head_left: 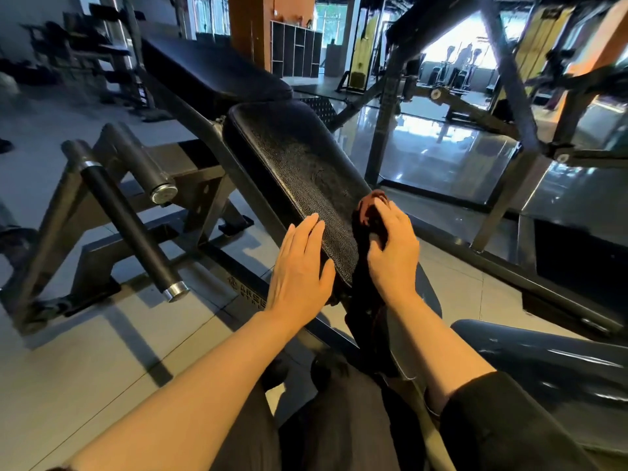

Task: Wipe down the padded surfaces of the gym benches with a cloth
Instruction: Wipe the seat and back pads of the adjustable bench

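Note:
A black textured seat pad (299,164) slopes down toward me in the middle of the head view. Beyond it lies the longer black back pad (210,68) of the same bench. My left hand (299,266) rests flat with straight fingers on the pad's near left corner. My right hand (390,246) grips a dark brown cloth (368,212) bunched against the pad's near right edge. The rest of the cloth hangs down below the hand, beside the bench frame.
Black foam rollers (125,215) on a steel frame stand to the left. A metal rack upright (384,130) and angled bars rise on the right. A dark grey padded seat (543,362) lies low right. Shiny tiled floor (441,158) spreads behind; cubby shelves (295,51) stand far back.

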Demonstrator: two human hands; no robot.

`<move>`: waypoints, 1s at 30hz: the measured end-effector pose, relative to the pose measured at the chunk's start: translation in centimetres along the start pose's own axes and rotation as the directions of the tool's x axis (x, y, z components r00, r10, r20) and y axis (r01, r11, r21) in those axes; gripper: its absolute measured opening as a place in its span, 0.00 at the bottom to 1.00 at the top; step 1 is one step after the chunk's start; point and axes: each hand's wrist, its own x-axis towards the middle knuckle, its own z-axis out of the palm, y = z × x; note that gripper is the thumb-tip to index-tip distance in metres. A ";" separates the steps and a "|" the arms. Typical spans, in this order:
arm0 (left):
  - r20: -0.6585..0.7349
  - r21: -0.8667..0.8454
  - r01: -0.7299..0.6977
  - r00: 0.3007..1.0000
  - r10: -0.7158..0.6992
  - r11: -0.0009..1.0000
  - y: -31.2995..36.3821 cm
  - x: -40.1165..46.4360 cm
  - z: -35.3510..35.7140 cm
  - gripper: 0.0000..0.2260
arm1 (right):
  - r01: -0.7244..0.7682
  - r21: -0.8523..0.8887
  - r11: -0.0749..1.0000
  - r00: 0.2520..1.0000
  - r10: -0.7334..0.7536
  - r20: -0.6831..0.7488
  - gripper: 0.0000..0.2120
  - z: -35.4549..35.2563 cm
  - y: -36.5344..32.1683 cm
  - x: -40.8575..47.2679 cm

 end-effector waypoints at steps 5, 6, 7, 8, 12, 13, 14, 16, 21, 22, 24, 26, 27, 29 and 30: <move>0.016 0.021 0.038 0.999 -0.038 0.999 -0.5 0.5 -0.1 0.27 | 0.025 0.084 0.996 0.969 -0.045 0.242 0.23 1.7 -0.3 0.3; 0.014 0.022 0.036 0.999 -0.036 0.999 -0.7 0.5 -0.1 0.27 | 0.031 0.088 0.996 0.969 -0.051 0.242 0.22 1.7 0.0 0.4; 0.010 0.028 0.032 0.999 -0.032 0.999 -0.9 0.5 -0.1 0.27 | 0.030 0.070 0.997 0.968 -0.047 0.246 0.21 1.6 0.2 0.7; 0.006 0.034 0.028 1.000 -0.028 0.999 -1.1 0.4 -0.1 0.26 | 0.016 0.055 0.998 0.967 -0.030 0.252 0.22 1.6 0.3 1.0; -0.013 0.028 0.041 0.999 -0.040 0.999 -1.5 0.5 -0.1 0.27 | 0.052 0.081 0.995 0.967 -0.070 0.244 0.22 2.7 -1.2 0.2; -0.022 0.027 0.043 0.999 -0.042 0.999 -1.6 0.6 0.0 0.27 | 0.113 0.097 0.989 0.960 -0.134 0.248 0.22 3.2 -1.8 -0.3; -0.031 0.026 0.044 0.999 -0.044 0.999 -1.7 0.8 -0.1 0.28 | 0.170 0.121 0.978 0.945 -0.196 0.263 0.23 3.5 -2.3 -0.4; -0.042 0.023 0.051 0.998 -0.050 0.998 -2.0 1.2 -0.3 0.28 | 0.241 0.150 0.959 0.925 -0.274 0.262 0.24 3.7 -2.9 0.6; -0.055 0.033 0.104 0.993 -0.102 0.994 -3.4 2.5 -1.5 0.27 | 0.133 0.106 0.985 0.970 -0.151 0.193 0.22 5.0 -3.7 3.7; -0.058 0.035 0.121 0.991 -0.119 0.992 -3.7 2.7 -1.6 0.27 | 0.123 0.111 0.986 0.967 -0.144 0.209 0.21 5.3 -4.1 3.6; -0.073 0.039 0.135 0.989 -0.132 0.990 -4.3 3.3 -1.7 0.26 | 0.197 0.145 0.970 0.949 -0.225 0.219 0.17 5.7 -5.0 3.4; -0.079 0.027 0.151 0.986 -0.148 0.988 -4.7 3.8 -1.8 0.26 | 0.290 0.177 0.940 0.924 -0.323 0.202 0.23 5.8 -5.6 3.7; -0.079 0.017 0.155 0.985 -0.153 0.988 -4.9 4.0 -1.8 0.26 | 0.298 0.184 0.937 0.927 -0.330 0.178 0.26 5.9 -5.6 4.4; -0.089 0.013 0.143 0.986 -0.141 0.990 -5.2 4.3 -2.1 0.26 | 0.243 0.157 0.957 0.954 -0.265 0.140 0.27 6.4 -5.8 5.5; -0.098 0.020 0.136 0.986 -0.133 0.991 -5.5 4.5 -2.2 0.26 | 0.218 0.135 0.966 0.960 -0.237 0.146 0.25 6.8 -6.0 5.8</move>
